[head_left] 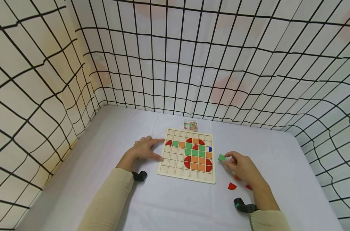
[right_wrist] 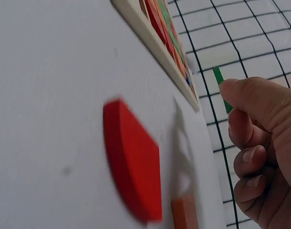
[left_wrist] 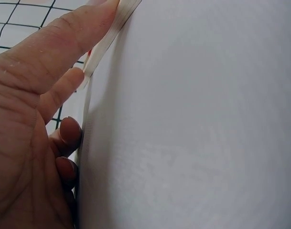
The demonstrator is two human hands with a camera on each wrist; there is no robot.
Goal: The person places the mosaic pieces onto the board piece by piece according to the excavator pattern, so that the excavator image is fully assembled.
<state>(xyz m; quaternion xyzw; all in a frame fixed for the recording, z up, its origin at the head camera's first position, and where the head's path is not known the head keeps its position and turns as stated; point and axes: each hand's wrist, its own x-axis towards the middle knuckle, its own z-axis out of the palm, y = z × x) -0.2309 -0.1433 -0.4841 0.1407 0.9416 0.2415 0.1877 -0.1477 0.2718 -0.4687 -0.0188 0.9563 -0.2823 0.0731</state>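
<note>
My right hand [head_left: 239,166] pinches a green square tile [head_left: 222,157] between thumb and fingers, just off the right edge of the wooden grid board [head_left: 175,176]. In the right wrist view the green tile [right_wrist: 221,88] shows nearly edge-on at the thumb tip. My left hand [head_left: 146,149] touches the board's left edge with thumb and index finger spread. The left wrist view shows the thumb [left_wrist: 83,31] at the board's rim [left_wrist: 109,38]. Red, green and orange pieces fill part of the grid, and a blue piece [head_left: 210,149] sits near its right side.
A red quarter-round piece [head_left: 232,186] lies on the white cloth below the right hand. Another red piece [head_left: 248,187] and an orange one [head_left: 237,177] are partly hidden by that hand. A small patterned card [head_left: 190,125] stands behind the board. Black wire mesh [head_left: 175,64] encloses the table.
</note>
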